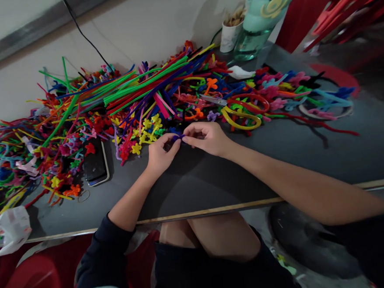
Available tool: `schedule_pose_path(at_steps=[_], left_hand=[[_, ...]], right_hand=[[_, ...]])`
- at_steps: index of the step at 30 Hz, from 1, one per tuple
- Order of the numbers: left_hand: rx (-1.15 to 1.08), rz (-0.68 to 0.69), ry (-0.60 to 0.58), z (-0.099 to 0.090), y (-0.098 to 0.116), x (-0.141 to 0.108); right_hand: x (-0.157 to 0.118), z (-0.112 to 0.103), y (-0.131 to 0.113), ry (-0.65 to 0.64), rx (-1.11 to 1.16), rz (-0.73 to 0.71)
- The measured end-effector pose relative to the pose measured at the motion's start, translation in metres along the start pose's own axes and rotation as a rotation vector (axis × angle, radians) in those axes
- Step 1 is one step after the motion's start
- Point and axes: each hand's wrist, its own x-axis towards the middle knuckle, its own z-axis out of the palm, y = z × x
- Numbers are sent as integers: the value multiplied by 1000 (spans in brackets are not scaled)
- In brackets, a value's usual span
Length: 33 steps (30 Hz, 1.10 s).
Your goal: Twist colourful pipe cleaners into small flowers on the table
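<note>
My left hand and my right hand meet above the near part of the grey table. Pinched between the fingertips of both is a small purple-blue pipe cleaner piece, mostly covered by the fingers, so its shape is unclear. Just beyond my left hand lie yellow pipe cleaner flowers. Behind both hands rests a bundle of long pipe cleaners, green, red and blue among them. Scissors with yellow and red loops lie to the right of my right hand.
A phone with a red flower on it lies left of my hands. Loose pipe cleaner pieces are heaped along the wall. At the back right stand a teal bottle and a white cup. Crumpled white paper sits at the left edge.
</note>
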Motion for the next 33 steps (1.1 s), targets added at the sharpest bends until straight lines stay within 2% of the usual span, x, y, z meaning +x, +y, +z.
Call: schedule_pose_path(at_steps=[4, 7, 12, 17, 22, 29, 33], left_hand=[[-19, -19, -22, 2, -1, -3], [-12, 16, -48, 2, -4, -2], [122, 148, -15, 0, -6, 1], [138, 136, 86, 4, -5, 1], [132, 132, 113, 5, -6, 1], [161, 153, 20, 2, -7, 3], [190, 125, -12, 4, -3, 4]], right_hand=[[-2, 4, -2, -63, 48, 6], [-3, 5, -1, -92, -38, -21], [-1, 3, -1, 30, -317, -149], [0, 3, -2, 79, -265, -163], [2, 6, 4, 61, -232, -158], [4, 8, 10, -59, -253, -226], [4, 12, 12, -67, -257, -230]])
